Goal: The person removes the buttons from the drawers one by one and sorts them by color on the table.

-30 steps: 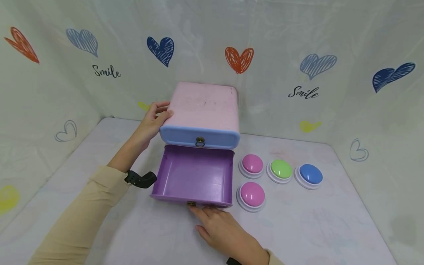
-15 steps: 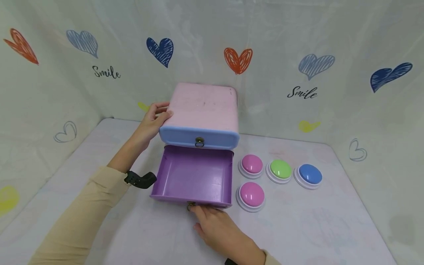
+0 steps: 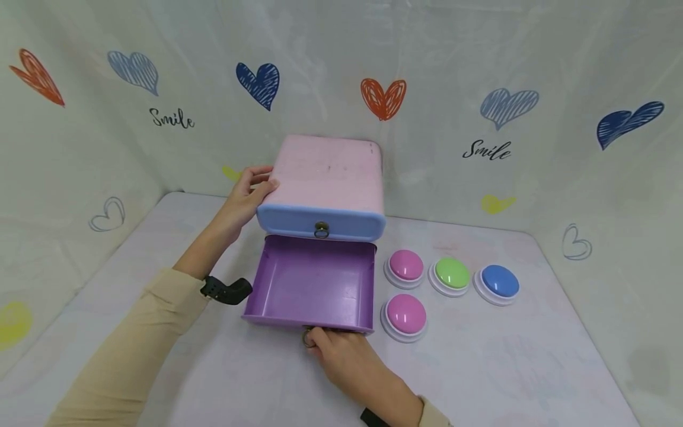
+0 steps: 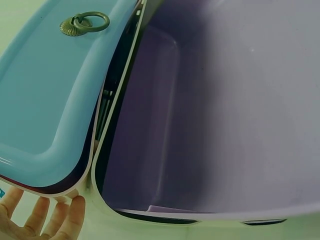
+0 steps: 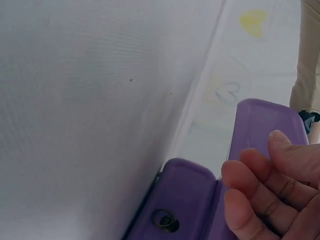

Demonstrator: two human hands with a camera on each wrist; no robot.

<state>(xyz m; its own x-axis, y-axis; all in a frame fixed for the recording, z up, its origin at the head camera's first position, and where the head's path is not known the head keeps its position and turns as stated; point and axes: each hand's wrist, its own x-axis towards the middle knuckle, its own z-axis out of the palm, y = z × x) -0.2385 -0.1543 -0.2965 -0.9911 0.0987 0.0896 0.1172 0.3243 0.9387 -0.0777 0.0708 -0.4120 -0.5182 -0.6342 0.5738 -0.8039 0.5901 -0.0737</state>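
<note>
A small pink cabinet (image 3: pixel 331 169) has a blue upper drawer (image 3: pixel 322 222) pushed in. The purple drawer (image 3: pixel 317 284) under it is pulled out and holds nothing. Along the cabinet's left side my left hand (image 3: pixel 244 198) presses, its fingers fairly straight; the fingertips (image 4: pixel 75 215) show beside the blue front. My right hand (image 3: pixel 349 362) is at the purple drawer's front with fingers curled, right beside its ring pull (image 3: pixel 307 338). The right wrist view shows curled fingers (image 5: pixel 242 180) over the purple drawer; I cannot tell if they grip the ring.
Right of the drawer stand two pink buttons (image 3: pixel 407 314), a green button (image 3: pixel 452 273) and a blue button (image 3: pixel 499 281), all on white bases. Behind the white table (image 3: pixel 507 367) rises a pale curtain (image 3: pixel 320 35) printed with hearts. Another ring pull (image 5: pixel 165 220) shows on a lower purple front.
My right hand's fingers have curled in at the drawer front, and the ring pull now shows at its left. The left hand, the cabinet and the pulled-out drawer have stayed in place.
</note>
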